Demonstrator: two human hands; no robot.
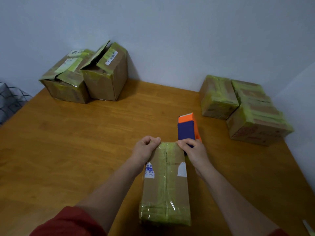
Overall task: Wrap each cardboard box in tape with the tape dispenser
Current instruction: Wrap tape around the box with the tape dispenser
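A long cardboard box point(166, 184) lies lengthwise in front of me on the wooden table point(85, 142), with yellowish tape along its middle seam and round its near end. My left hand point(144, 149) grips the far left corner of the box, fingers curled over the edge. My right hand point(192, 150) grips the far right corner the same way. The orange and blue tape dispenser point(187, 127) stands on the table just beyond my right hand, and no hand holds it.
Two taped boxes point(85, 77) with torn tops stand at the table's far left against the wall. Three boxes point(243, 108) wrapped in yellowish tape sit at the far right. A checked fabric point(8, 103) shows past the left edge.
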